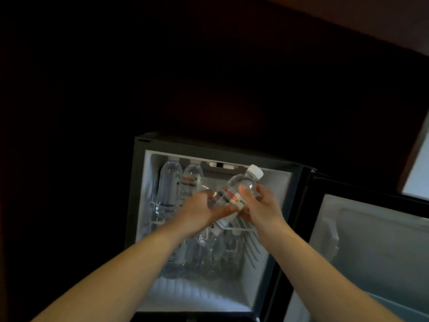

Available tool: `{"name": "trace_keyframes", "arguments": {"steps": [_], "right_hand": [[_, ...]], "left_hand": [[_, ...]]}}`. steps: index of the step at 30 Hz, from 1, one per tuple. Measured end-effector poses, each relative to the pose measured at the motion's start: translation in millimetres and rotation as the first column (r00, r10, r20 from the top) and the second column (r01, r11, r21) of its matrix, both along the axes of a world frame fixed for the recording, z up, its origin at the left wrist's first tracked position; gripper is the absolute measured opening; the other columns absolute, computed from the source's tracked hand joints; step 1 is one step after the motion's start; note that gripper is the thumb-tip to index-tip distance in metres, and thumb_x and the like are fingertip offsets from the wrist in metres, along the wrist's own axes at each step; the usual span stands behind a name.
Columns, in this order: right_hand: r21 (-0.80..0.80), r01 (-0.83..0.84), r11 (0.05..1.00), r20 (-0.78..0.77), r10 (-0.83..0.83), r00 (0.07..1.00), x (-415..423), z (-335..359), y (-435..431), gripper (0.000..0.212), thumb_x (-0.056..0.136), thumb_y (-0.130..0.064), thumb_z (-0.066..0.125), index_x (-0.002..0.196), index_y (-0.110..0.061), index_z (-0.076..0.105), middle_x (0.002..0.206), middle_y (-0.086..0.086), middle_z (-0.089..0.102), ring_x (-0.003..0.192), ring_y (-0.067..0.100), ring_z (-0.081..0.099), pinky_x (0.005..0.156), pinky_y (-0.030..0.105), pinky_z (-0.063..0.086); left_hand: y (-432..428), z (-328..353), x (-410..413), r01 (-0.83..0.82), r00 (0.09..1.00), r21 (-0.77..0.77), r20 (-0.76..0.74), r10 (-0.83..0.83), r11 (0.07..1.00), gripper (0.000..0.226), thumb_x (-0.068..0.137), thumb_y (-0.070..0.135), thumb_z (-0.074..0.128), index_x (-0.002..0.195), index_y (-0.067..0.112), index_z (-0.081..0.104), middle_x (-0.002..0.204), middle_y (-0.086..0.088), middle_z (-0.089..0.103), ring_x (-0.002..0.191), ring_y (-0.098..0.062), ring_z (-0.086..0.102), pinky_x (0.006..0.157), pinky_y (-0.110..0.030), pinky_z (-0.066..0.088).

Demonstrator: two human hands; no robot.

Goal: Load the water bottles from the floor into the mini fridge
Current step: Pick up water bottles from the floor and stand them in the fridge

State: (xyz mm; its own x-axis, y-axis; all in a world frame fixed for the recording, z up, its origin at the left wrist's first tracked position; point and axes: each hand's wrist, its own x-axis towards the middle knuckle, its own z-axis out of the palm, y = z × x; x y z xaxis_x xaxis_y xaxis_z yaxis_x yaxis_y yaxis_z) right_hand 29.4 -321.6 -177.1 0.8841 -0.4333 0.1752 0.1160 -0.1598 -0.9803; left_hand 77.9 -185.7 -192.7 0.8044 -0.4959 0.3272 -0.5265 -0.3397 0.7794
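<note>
The black mini fridge [139, 182] stands open with a white lit inside. In front of its upper shelf both my hands hold one clear water bottle [234, 189], tilted with its white cap up to the right. My left hand [199, 212] grips its lower body and my right hand [260, 205] grips it near the shoulder. Two bottles [169, 182] stand upright at the left of the wire shelf [241, 227]. Several more bottles [209, 249] stand below the shelf, partly hidden by my arms.
The fridge door [371, 247] hangs open to the right, its white inner lining facing me. Dark wood cabinet surrounds the fridge above and to the left. A pale panel [417, 173] shows at the far right edge.
</note>
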Motion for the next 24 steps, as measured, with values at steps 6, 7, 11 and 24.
{"name": "trace_keyframes", "arguments": {"steps": [6, 7, 11, 24], "right_hand": [[0.196, 0.165, 0.967, 0.096, -0.186, 0.978, 32.0, -29.5, -7.9, 0.026, 0.09, -0.026, 0.06, 0.114, -0.015, 0.059, 0.098, 0.005, 0.07, 0.091, 0.022, 0.069, 0.085, 0.041, 0.057], [0.212, 0.201, 0.956, 0.075, -0.221, 0.973, 37.5, -34.5, -9.4, 0.026, 0.09, -0.028, 0.061, 0.114, -0.018, 0.059, 0.099, 0.005, 0.069, 0.093, 0.022, 0.068, 0.086, 0.043, 0.056], [0.237, 0.259, 0.936, 0.026, -0.273, 0.962, 55.5, -47.8, -16.4, 0.023, 0.088, -0.031, 0.063, 0.11, -0.022, 0.062, 0.098, 0.002, 0.07, 0.093, 0.022, 0.068, 0.09, 0.045, 0.055], [0.085, 0.283, 0.955, 0.125, -0.292, 0.948, 95.4, -47.1, -21.4, 0.023, 0.087, -0.027, 0.064, 0.108, -0.018, 0.061, 0.097, 0.003, 0.071, 0.086, 0.017, 0.069, 0.078, 0.038, 0.058]], "left_hand": [[-11.9, -28.0, 31.6, -0.189, 0.977, 0.063, 0.115, 0.181, 0.98, 0.043, 0.086, 0.041, 0.059, 0.126, 0.024, 0.053, 0.125, 0.001, 0.051, 0.115, -0.017, 0.052, 0.099, -0.038, 0.047], [-13.6, -34.1, 34.2, -0.213, 0.972, 0.074, 0.112, 0.204, 0.974, 0.044, 0.087, 0.039, 0.058, 0.128, 0.025, 0.052, 0.126, 0.0, 0.049, 0.116, -0.018, 0.05, 0.1, -0.037, 0.047], [-23.1, -54.6, 42.7, -0.28, 0.951, 0.091, 0.16, 0.264, 0.956, 0.047, 0.09, 0.034, 0.056, 0.135, 0.027, 0.046, 0.134, -0.002, 0.046, 0.125, -0.019, 0.043, 0.108, -0.037, 0.039], [-43.5, -81.0, 62.5, -0.256, 0.967, -0.115, -0.028, 0.254, 0.96, 0.054, 0.09, 0.024, 0.058, 0.14, 0.023, 0.037, 0.145, 0.003, 0.036, 0.133, -0.018, 0.039, 0.112, -0.035, 0.035]]}}
